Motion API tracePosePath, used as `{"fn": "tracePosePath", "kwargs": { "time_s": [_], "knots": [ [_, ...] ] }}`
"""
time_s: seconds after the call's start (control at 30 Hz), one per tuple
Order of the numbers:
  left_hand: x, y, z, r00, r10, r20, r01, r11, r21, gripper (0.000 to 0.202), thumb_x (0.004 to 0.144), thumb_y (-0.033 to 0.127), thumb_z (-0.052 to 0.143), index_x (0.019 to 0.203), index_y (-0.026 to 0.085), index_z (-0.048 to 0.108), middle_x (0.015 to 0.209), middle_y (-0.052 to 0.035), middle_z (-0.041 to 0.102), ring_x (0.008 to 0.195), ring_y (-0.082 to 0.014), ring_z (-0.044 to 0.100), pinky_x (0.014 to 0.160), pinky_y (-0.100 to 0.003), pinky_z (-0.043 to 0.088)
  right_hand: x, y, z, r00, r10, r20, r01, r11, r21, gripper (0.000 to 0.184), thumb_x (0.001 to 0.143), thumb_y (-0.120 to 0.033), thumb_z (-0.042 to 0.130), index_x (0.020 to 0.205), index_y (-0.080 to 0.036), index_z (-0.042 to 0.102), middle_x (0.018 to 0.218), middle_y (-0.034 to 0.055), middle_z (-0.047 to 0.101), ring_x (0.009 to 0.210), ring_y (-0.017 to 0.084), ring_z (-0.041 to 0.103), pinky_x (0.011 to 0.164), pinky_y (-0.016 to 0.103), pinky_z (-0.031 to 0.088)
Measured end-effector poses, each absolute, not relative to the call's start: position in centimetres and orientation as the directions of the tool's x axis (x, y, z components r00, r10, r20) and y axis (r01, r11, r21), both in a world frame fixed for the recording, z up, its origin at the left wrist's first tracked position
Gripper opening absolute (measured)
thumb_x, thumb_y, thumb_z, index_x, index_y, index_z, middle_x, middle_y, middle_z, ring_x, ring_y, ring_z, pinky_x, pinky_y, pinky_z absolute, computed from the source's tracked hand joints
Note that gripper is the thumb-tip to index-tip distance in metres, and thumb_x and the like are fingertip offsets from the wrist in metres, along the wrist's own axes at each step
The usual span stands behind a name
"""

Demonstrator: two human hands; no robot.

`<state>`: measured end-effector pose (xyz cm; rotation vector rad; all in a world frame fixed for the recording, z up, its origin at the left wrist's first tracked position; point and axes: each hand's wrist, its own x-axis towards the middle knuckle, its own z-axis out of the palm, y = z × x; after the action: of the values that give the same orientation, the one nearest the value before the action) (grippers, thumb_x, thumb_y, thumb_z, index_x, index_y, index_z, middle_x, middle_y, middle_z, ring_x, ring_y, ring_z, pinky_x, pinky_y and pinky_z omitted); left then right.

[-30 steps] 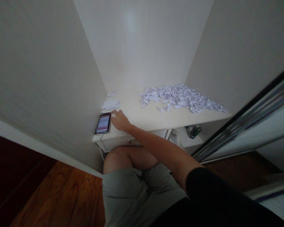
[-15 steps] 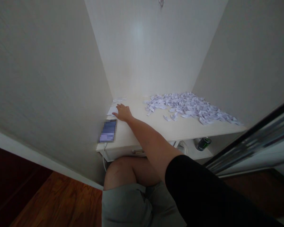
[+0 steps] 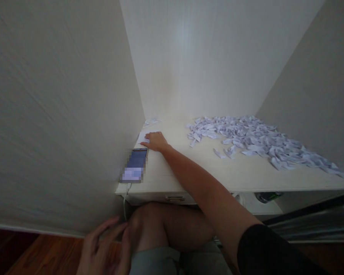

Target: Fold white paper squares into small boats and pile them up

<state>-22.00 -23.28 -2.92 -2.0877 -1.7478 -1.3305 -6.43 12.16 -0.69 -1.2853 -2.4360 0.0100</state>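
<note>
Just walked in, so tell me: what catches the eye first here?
A wide heap of small folded papers covers the right of the pale desk. The right hand lies flat on a white sheet by the desk's left wall, just behind a lit phone. The left hand hangs open by the knee.

The table (image 3: 195, 168) across the middle of the frame looks like pale laminated board, smooth with a dull sheen. The paper sheets (image 3: 142, 136) under the right hand (image 3: 156, 141) are thin, matt white. The heap of folded scraps (image 3: 255, 139) at centre right is the same paper, creased. The phone (image 3: 135, 165), left of centre, has a glossy glass face. The walls (image 3: 60, 95) are matt and faintly grained. At lower left the floor (image 3: 40, 256) is polished reddish wood. The shorts (image 3: 160, 263) are grey cloth, the sleeve (image 3: 275, 252) black cloth.
</note>
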Motion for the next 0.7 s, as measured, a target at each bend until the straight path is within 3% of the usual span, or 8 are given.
{"fn": "tracePosePath", "kwargs": {
  "time_s": [0.13,0.3,0.53,0.7],
  "knots": [
    [-20.6,-18.0,-3.2,0.003,0.649,0.761,0.909,-0.319,0.268,0.018,0.084,0.019,0.068,0.102,0.020,0.066,0.124,-0.0132,0.058,0.116,-0.0305,0.057,0.098,-0.046,0.048,-6.2,12.5,-0.8,-0.494,0.804,0.332,0.782,0.577,-0.235,0.053,0.093,-0.061,0.051,0.120,-0.019,0.068,0.126,0.0104,0.068,0.119,0.026,0.060,0.101,0.036,0.039],
    [-19.2,-13.0,-2.0,0.022,0.688,0.726,0.958,-0.223,0.182,0.030,0.086,0.030,0.065,0.112,0.013,0.064,0.140,-0.0209,0.045,0.136,-0.0389,0.038,0.110,-0.057,0.033,-6.0,12.6,-0.6,-0.449,0.822,0.350,0.792,0.548,-0.269,0.049,0.100,-0.055,0.038,0.109,-0.023,0.073,0.118,0.0067,0.073,0.111,0.023,0.064,0.093,0.031,0.042],
    [-18.1,-11.8,-2.0,-0.041,0.721,0.692,0.973,-0.130,0.193,0.033,0.086,0.036,0.064,0.111,0.014,0.065,0.154,-0.0213,0.029,0.141,-0.0439,0.028,0.109,-0.062,0.027,-5.7,12.3,-0.3,-0.419,0.834,0.360,0.804,0.525,-0.281,0.034,0.102,-0.036,0.041,0.111,-0.020,0.070,0.109,0.0098,0.074,0.101,0.023,0.066,0.089,0.032,0.042],
    [-17.8,-13.0,-2.9,-0.090,0.581,0.809,0.953,-0.187,0.240,0.041,0.082,0.032,0.070,0.118,0.015,0.061,0.151,-0.0220,0.035,0.136,-0.0411,0.038,0.108,-0.061,0.032,-5.5,12.1,0.2,-0.376,0.833,0.405,0.801,0.512,-0.310,0.034,0.103,-0.033,0.039,0.110,-0.018,0.069,0.111,0.0104,0.073,0.103,0.022,0.066,0.092,0.032,0.042]
  ]
}}
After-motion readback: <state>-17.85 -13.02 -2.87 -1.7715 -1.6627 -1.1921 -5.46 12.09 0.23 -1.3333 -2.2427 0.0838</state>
